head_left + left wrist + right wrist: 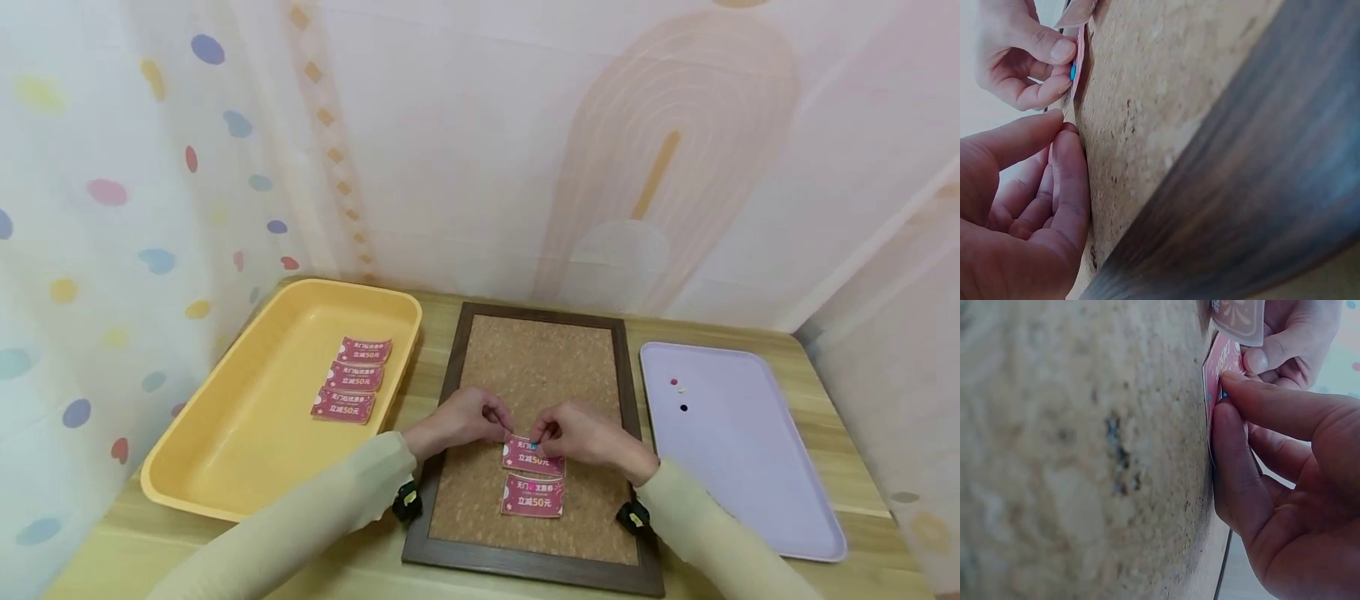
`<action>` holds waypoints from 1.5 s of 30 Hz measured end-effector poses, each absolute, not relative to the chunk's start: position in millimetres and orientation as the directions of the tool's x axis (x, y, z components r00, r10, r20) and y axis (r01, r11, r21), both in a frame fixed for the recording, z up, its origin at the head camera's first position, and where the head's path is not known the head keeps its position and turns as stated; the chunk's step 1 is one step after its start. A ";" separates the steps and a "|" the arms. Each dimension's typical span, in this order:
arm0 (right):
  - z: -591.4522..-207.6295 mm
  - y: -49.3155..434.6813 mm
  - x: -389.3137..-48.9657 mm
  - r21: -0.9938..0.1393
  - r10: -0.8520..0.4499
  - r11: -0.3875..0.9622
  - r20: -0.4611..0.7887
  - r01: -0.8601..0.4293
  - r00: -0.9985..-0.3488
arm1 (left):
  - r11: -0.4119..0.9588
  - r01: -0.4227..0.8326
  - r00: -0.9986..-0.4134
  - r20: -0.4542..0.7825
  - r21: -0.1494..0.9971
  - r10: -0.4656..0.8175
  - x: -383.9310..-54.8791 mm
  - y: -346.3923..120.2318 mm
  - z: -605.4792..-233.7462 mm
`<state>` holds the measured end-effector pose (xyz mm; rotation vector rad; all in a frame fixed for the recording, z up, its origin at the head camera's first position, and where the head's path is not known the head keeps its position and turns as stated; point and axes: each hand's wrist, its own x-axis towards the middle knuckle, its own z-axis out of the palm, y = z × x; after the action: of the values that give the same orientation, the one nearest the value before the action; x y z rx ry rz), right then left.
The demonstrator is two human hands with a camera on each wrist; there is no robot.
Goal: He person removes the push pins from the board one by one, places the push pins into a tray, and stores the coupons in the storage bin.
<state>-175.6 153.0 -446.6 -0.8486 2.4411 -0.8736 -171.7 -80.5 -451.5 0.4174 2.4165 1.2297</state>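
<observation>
On a cork board [540, 367] with a dark frame lie two pink printed coupons, one above the other. My left hand [468, 417] pinches the upper coupon [525, 460] at its upper left corner. With thumb and forefinger, my right hand [585, 433] holds a blue pushpin [1073, 70] against that coupon's upper middle; its point is hidden. Below, the second coupon [525, 502] has a pink pushpin [532, 486] in its upper part. In the right wrist view the held coupon [1230, 355] lies close to the cork.
Left of the board stands a yellow tray [255, 442] with three more coupons [352, 377] along its right side. A lilac tray [742, 467] at the right holds a red pushpin [673, 382], a pale one and a black one [683, 408]. A patterned curtain hangs behind.
</observation>
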 end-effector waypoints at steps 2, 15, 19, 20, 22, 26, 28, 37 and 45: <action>-448.9 150.2 -174.8 -0.674 -0.666 0.614 -0.163 -0.411 -0.728 | 0.576 0.077 -0.878 -0.218 0.814 0.426 -170.2 -83.3 -451.6; -448.3 151.6 -172.0 -0.671 -0.645 0.638 -0.196 -0.378 -0.739 | 0.544 0.101 -0.860 -0.201 0.833 0.469 -172.5 -81.3 -452.3; -446.1 150.5 -171.9 -0.670 -0.644 0.640 -0.200 -0.376 -0.738 | 0.556 0.112 -0.865 -0.195 0.824 0.463 -172.3 -81.5 -450.0; -445.6 150.5 -171.6 -0.670 -0.644 0.640 -0.201 -0.376 -0.739 | 0.555 0.113 -0.865 -0.193 0.824 0.462 -172.1 -81.3 -449.7; -445.5 150.8 -171.5 -0.668 -0.642 0.641 -0.197 -0.378 -0.740 | 0.553 0.107 -0.868 -0.194 0.827 0.457 -171.5 -80.9 -449.7; -446.1 151.2 -171.9 -0.668 -0.645 0.638 -0.193 -0.383 -0.739 | 0.557 0.097 -0.873 -0.198 0.825 0.446 -169.9 -79.9 -449.7; -446.4 151.0 -172.5 -0.671 -0.648 0.635 -0.193 -0.383 -0.737 | 0.570 0.101 -0.874 -0.201 0.815 0.443 -169.4 -79.4 -449.1; -445.7 150.6 -173.5 -0.684 -0.645 0.630 -0.197 -0.368 -0.738 | 0.602 0.118 -0.872 -0.208 0.790 0.443 -171.3 -78.0 -447.8; -448.3 150.9 -172.6 -0.695 -0.650 0.624 -0.207 -0.358 -0.731 | 0.591 0.108 -0.859 -0.225 0.799 0.460 -173.5 -79.0 -449.1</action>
<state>-172.6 150.9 -448.3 -0.7967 2.4044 -0.8919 -173.5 -79.0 -449.1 0.4552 2.4121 1.1724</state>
